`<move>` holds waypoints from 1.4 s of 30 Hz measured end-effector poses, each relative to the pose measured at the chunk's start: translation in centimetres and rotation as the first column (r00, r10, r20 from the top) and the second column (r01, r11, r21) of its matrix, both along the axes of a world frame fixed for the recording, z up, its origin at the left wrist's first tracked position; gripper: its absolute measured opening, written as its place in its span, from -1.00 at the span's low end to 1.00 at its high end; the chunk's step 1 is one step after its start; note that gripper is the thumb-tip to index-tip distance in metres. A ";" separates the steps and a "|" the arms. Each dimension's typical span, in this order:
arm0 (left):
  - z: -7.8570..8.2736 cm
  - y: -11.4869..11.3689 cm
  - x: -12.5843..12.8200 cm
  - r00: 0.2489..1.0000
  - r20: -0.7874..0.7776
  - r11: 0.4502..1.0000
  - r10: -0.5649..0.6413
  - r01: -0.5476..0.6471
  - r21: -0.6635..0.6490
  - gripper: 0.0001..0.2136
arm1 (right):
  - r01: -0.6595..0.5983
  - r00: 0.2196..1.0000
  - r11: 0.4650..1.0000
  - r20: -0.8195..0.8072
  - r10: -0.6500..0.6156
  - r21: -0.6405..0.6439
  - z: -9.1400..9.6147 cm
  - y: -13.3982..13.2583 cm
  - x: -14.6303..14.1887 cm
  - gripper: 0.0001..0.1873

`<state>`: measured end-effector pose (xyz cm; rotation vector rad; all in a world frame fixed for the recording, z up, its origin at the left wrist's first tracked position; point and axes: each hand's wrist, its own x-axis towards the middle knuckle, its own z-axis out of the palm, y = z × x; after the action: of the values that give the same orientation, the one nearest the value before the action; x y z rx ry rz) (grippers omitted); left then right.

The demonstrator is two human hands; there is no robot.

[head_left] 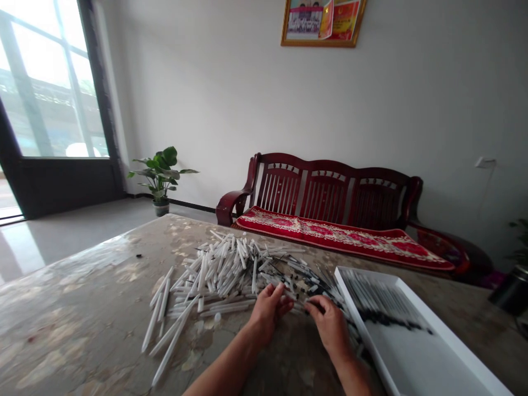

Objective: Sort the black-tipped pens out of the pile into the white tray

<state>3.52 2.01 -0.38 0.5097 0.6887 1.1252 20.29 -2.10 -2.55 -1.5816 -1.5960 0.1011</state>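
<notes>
Heap of thin white plastic tubes [223,272] on the mottled, stone-look surface [74,313], centre of frame, directly ahead of my hands. Tubes lie loose and criss-crossed, with no common direction. Several strays fan out toward the lower left, clear of the main pile. Toward the heap's right end, many show black tips, and these tangle together.

My left hand [268,313] is curled, fingers bent over the near edge of the heap. My right hand [328,324] is just beside it, fingers curved inward at the dark-tipped end. Both hands are partly closed; whether either grips a tube I cannot tell.

White tray [351,311] sits at lower right, its rim near the heap. Inside, black-tipped tubes [383,297] lie side by side in rows, dark ends forming a band across the tray.

Beyond the surface: dark red wooden bench [325,190] with slatted back and red patterned cushion [342,236]. Potted plant [160,173] stands to its left, window [49,82] at upper left, framed picture [324,22] at top.
</notes>
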 end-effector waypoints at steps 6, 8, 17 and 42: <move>0.2 0.7 -0.4 0.995 0.077 0.993 0.059 -0.051 -0.104 -0.85 | 0.074 0.944 0.996 0.326 -0.053 -0.053 -0.2 -0.9 0.8 -0.84; 0.2 0.6 -0.3 0.995 0.089 0.994 0.054 -0.045 -0.100 -0.85 | 0.092 0.919 0.995 0.389 -0.070 -0.037 -0.5 -0.8 0.6 -0.84; 0.6 0.4 -0.3 0.996 0.078 0.993 0.054 -0.045 -0.112 -0.87 | 0.147 0.896 0.989 0.419 -0.146 0.031 -1.3 0.5 0.0 -0.93; -0.3 0.2 0.1 1.000 0.001 0.999 0.009 -0.009 -0.037 -0.87 | 0.046 0.981 0.985 -0.193 -0.013 0.167 0.3 0.1 -2.3 -0.78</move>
<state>3.62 2.25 -0.63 0.4747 0.7101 1.1193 18.04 -1.98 -2.27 -1.4183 -1.3936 0.0950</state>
